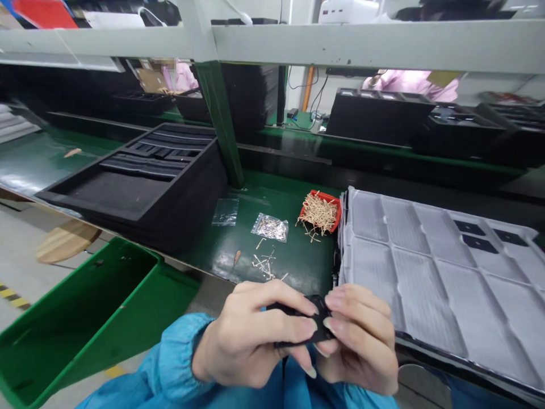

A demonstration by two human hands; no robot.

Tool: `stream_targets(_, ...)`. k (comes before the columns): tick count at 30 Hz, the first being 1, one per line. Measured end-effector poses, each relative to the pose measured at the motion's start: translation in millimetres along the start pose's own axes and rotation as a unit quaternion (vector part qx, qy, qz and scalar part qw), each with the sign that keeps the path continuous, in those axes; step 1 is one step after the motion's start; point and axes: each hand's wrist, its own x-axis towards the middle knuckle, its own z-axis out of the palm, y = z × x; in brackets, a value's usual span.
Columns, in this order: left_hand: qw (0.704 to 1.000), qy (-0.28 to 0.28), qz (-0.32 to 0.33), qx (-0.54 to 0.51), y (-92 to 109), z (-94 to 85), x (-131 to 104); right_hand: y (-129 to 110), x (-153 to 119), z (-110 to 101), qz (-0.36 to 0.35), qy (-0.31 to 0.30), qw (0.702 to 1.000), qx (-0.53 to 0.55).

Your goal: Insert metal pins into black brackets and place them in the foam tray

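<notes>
Just in front of my body, both hands are closed on a small flat black part [322, 328]. My left hand [251, 332] pinches its left side between thumb and fingers. The fingertips of my right hand [361, 335] press on its right end. Fingers cover much of the part, so its full shape cannot be made out. Beyond the hands, small metal pieces [264, 264] lie loose on the green bench [298, 261]. A clear bag [270, 227] of small metallic pieces is behind them, and a red tray [339, 213] heaped with thin beige pieces stands farther right.
On the right is a grey compartmented tray [409, 255] holding a few flat black parts [479, 243]. A large black bin [191, 193] stands at left, above a green tub [140, 267]. A green post [221, 125] supports the shelf [340, 45]. People in pink sit beyond.
</notes>
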Motion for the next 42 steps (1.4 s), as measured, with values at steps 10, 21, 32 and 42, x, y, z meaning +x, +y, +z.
stream_targets(10,0.969,-0.107,-0.195,0.105,-12,-14.9,13,2,-3,2,0.016,0.054,0.998,0.037)
stream_targets(21,0.884,-0.131,-0.328,0.307,-249,5.9,237,38,-73,43,0.343,-0.019,0.932,0.118)
stream_targets(32,0.89,-0.259,-0.282,0.248,-178,-4.0,18,40,-103,20,0.494,-0.154,0.839,0.165)
stream_targets(42,0.863,-0.103,-0.349,0.35,-131,74.9,-76,26,-104,12,0.5,-0.192,0.832,0.141)
